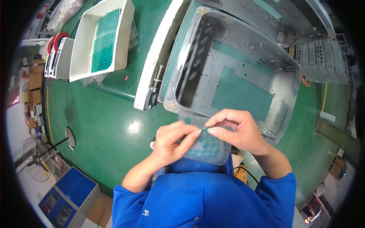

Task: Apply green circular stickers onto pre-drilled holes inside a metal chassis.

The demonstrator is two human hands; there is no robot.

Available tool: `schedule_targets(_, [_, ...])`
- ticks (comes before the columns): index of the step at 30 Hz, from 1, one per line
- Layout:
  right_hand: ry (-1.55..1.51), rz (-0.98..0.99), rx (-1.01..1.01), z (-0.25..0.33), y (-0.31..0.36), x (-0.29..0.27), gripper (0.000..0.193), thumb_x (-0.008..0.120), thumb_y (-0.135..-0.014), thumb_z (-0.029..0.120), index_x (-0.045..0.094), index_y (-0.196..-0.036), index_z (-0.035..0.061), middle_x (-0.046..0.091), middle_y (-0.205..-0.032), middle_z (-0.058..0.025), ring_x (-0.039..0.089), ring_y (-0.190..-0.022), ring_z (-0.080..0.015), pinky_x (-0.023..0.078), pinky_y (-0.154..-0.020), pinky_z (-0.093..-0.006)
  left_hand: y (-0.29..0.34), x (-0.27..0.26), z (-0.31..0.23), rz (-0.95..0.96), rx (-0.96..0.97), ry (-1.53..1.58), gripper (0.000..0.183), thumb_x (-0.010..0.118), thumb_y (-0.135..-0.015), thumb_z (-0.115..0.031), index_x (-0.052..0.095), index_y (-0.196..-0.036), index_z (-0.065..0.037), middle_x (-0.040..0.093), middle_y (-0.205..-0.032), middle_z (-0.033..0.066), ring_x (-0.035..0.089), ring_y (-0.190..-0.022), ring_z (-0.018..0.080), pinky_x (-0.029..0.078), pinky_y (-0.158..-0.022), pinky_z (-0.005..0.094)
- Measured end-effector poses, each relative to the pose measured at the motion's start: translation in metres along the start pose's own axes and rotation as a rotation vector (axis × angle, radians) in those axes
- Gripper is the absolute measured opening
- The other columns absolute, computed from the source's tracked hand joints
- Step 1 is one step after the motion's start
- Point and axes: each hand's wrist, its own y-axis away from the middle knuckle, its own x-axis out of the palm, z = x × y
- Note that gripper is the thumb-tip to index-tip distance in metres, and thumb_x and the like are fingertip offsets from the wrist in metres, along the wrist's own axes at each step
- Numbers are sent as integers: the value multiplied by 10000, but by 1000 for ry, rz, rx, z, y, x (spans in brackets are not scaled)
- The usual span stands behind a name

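Over at the left, the green gridded sheet (104, 40) is kept inside the white bin (125, 38), perhaps to stay gathered. Now the left hand (173, 140): the translucent sheet (209, 152) is pinched by thumb and forefinger, likely for steadying. Close beside, the right hand (243, 131) is curled into a pinch; what is caught there cannot be told. Beyond the 2 hands, the metal housing (290, 93) is left open, presumably for inside access. The translucent sheet is held before the torso: thin, cloudy, covered with round green spots.
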Motion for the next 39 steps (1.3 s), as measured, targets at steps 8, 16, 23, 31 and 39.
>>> schedule_targets(8, [440, -140, -357, -33, -5, 20, 98, 615, -748, -1, 604, -846, 4, 610, -800, -69, 588, -737, -138, 463, -689, -252, 17, -1, 22, -11, -129, 60, 52, 643, -754, -27, 628, -797, -2, 586, -638, 73, 526, -528, 134, 399, -471, 247])
schedule_targets(16, [643, -266, 65, -103, -106, -76, 42, 591, -759, 43, 565, -761, 11, 547, -809, -25, 515, -707, -96, 425, -643, -243, 30, 11, 37, 26, -234, 143, 40, 639, -766, -35, 630, -784, -1, 582, -632, 66, 532, -547, 134, 402, -491, 249])
schedule_targets(23, [963, -309, -27, -143, -134, -90, 46, 615, -733, 69, 597, -771, 50, 505, -733, -64, 510, -653, -185, 425, -641, -301, 32, 13, 48, 15, -245, 160, 37, 647, -752, -23, 633, -780, -1, 586, -628, 65, 512, -525, 130, 377, -476, 246])
schedule_targets(31, [1038, -334, 81, -136, -134, -84, 52, 580, -742, 136, 616, -767, 108, 553, -830, -63, 544, -824, -246, 440, -702, -363, 27, 15, 52, 34, -238, 163, 47, 643, -760, -23, 631, -799, 1, 595, -640, 75, 531, -537, 129, 403, -484, 237])
schedule_targets(39, [1072, -353, 92, -133, -133, -81, 45, 597, -744, 150, 618, -770, 120, 559, -856, -59, 544, -862, -245, 450, -726, -366, 23, 17, 50, 54, -246, 153, 51, 642, -762, -25, 631, -801, 5, 594, -641, 78, 534, -539, 128, 405, -489, 234])
